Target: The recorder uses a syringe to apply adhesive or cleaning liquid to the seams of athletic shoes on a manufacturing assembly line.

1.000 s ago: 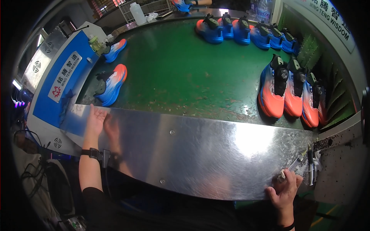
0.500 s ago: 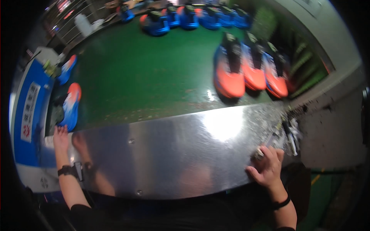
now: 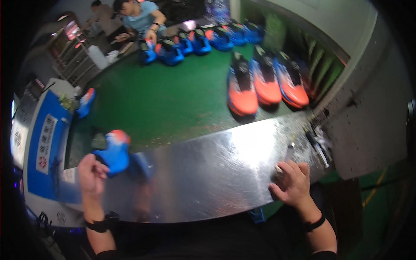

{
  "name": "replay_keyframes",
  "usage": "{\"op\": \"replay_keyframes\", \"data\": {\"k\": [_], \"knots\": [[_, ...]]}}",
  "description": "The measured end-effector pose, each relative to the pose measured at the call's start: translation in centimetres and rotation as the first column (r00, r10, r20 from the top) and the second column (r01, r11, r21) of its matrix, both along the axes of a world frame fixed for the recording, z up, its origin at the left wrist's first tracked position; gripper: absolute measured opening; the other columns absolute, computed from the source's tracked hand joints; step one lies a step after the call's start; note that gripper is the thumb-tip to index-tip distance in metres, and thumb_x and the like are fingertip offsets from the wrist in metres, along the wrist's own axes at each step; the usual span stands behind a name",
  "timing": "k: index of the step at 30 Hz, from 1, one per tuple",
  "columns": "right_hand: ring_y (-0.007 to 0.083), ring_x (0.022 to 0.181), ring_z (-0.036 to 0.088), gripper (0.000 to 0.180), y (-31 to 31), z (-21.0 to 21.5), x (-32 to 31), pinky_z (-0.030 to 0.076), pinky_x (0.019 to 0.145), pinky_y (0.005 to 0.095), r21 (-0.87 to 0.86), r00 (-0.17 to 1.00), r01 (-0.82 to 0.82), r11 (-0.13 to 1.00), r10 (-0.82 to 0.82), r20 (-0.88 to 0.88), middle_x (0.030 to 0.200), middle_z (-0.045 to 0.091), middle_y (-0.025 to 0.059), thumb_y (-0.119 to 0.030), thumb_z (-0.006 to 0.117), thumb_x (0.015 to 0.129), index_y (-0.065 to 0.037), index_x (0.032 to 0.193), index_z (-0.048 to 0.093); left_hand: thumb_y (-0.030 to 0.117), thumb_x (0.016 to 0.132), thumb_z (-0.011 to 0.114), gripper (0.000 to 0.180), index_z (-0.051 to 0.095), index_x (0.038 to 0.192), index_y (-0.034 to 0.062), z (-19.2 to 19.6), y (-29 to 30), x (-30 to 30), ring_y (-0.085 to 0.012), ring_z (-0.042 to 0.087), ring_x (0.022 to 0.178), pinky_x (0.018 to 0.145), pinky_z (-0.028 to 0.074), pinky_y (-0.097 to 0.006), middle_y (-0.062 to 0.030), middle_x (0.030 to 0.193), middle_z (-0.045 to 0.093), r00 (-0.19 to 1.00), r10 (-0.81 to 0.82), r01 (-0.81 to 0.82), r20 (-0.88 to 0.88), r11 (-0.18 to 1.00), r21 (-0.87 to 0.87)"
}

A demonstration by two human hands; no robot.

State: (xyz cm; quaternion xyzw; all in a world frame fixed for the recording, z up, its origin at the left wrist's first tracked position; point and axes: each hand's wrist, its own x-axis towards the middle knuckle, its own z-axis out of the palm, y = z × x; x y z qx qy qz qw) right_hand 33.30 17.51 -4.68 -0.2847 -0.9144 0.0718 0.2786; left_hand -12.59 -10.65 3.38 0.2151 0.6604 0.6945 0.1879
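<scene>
So the person's left hand [image 3: 90,172] is curled around the heel end of a blue shoe with an orange toe [image 3: 113,152], gripping it right at the far edge of the shiny metal plate [image 3: 208,177] — the shoe sits just beyond the fingers, half on the plate and half over the green belt [image 3: 173,102]. A black band [image 3: 99,224] is on that wrist.

The right hand [image 3: 293,184] rests on the near right part of the same plate, fingers bent and loosely closed around a small pale stick-like thing [image 3: 278,170] poking out by the thumb; too small to say what it is. Just past that hand, toward the plate's right end, there's a scatter of small tools [image 3: 318,143] lying on the metal.

Further out from the right hand, three orange-and-blue shoes [image 3: 265,82] stand side by side on the belt, touching or nearly so. Way beyond those, a row of blue shoes [image 3: 197,41] runs along the far side, where another person in a light blue shirt [image 3: 141,13] has a hand on one of them.

Off to the left of the left hand is a blue and white machine panel [image 3: 41,138], and one more blue shoe [image 3: 85,103] sits beyond it at the belt's edge — well apart from the one being held.
</scene>
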Motion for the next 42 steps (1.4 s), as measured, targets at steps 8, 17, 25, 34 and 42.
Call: {"op": "replay_keyframes", "data": {"k": [8, 17, 25, 34, 42], "knots": [[0.0261, 0.087, 0.047, 0.056, -0.7, 0.4, 0.0, 0.037, 0.081, 0.0369, 0.025, 0.999, 0.002, 1.000, -0.001, -0.033, 0.104, 0.059, 0.0050, -0.029, 0.075, 0.059, -0.014, 0.110, 0.056, 0.007, 0.094, 0.046, 0.022, 0.058, 0.082, -0.0075, -0.2, 4.1, 15.5, -0.0179, 0.064, 0.063, 0.055, 0.053, -0.027, -0.0171, 0.070, 0.065, 0.849, -0.527, 0.527, 0.028, 0.843, -0.112], [0.0245, 0.079, 0.048, 0.048, -1.0, -0.6, 2.9, 0.040, 0.072, 0.0327, -0.381, 0.960, -0.046, 0.923, -0.064, -0.271, 0.091, 0.058, 0.0093, -0.008, 0.077, 0.060, -0.005, 0.104, 0.059, 0.017, 0.094, 0.053, 0.025, 0.062, 0.083, -0.0038, -2.4, 5.4, 17.8, -0.0167, 0.065, 0.067, 0.060, 0.052, -0.026, -0.0123, 0.075, 0.066, 0.641, -0.687, 0.750, 0.341, 0.656, -0.086], [0.0075, 0.077, 0.052, 0.047, -2.4, 0.3, 4.8, 0.043, 0.069, 0.0203, -0.752, 0.822, -0.342, 0.564, -0.208, -0.530, 0.092, 0.055, 0.0032, -0.004, 0.072, 0.075, 0.000, 0.116, 0.051, 0.017, 0.091, 0.056, 0.026, 0.046, 0.108, 0.0003, -6.2, 9.6, 6.3, -0.0153, 0.061, 0.069, 0.060, 0.050, -0.025, -0.0069, 0.081, 0.058, 0.955, -0.266, 0.281, 0.132, 0.954, -0.107], [0.0078, 0.077, 0.056, 0.057, -3.1, 1.5, 5.9, 0.045, 0.071, 0.0216, -0.749, 0.912, -0.202, 0.631, -0.157, -0.378, 0.087, 0.062, 0.0061, -0.005, 0.071, 0.075, 0.003, 0.126, 0.047, 0.039, 0.091, 0.055, 0.039, 0.058, 0.097, 0.0005, -7.9, 15.2, 4.7, -0.0082, 0.055, 0.071, 0.061, 0.046, -0.024, -0.0022, 0.079, 0.060, 0.908, -0.407, 0.393, 0.097, 0.751, -0.530], [0.0072, 0.072, 0.057, 0.045, -4.1, 2.7, 5.4, 0.047, 0.065, 0.0207, -0.709, 0.954, -0.078, 0.701, -0.155, -0.258, 0.083, 0.064, 0.0066, -0.009, 0.073, 0.070, 0.003, 0.111, 0.057, 0.032, 0.081, 0.069, 0.057, 0.038, 0.116, -0.0006, -3.5, 15.7, 10.8, -0.0162, 0.055, 0.099, 0.085, 0.049, -0.033, -0.0128, 0.110, 0.052, 0.849, -0.497, 0.475, 0.180, 0.867, 0.153]]}}
